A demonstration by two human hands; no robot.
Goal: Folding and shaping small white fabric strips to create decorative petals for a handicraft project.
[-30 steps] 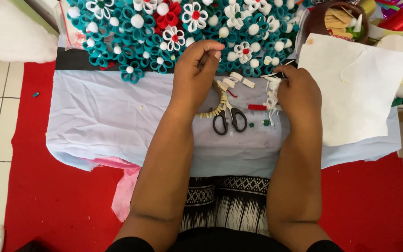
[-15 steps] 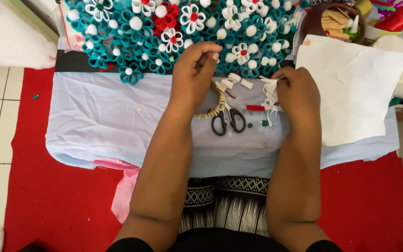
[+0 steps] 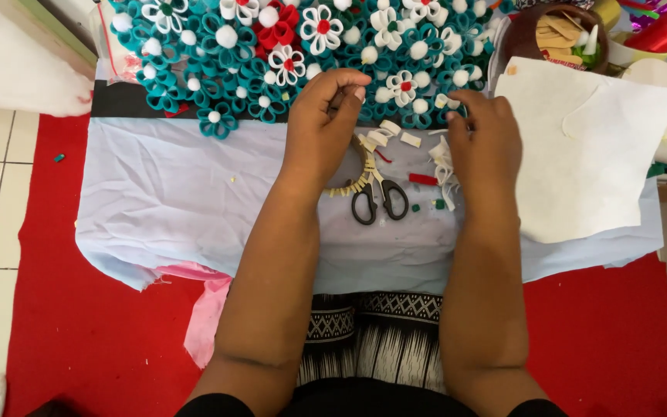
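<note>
Brown bowl (image 3: 520, 40) holds tan strips, beyond both hands (image 3: 403, 131).

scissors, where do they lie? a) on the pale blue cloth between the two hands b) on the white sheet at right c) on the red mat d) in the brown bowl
a: the scissors lie on the pale blue cloth, between the left hand and the right hand, black handles toward the person.

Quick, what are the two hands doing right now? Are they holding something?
Left hand: fingers curled at the edge of the teal felt flowers; any grip cannot be told.
Right hand: fingers bent by white felt pieces; cannot be told.
</note>
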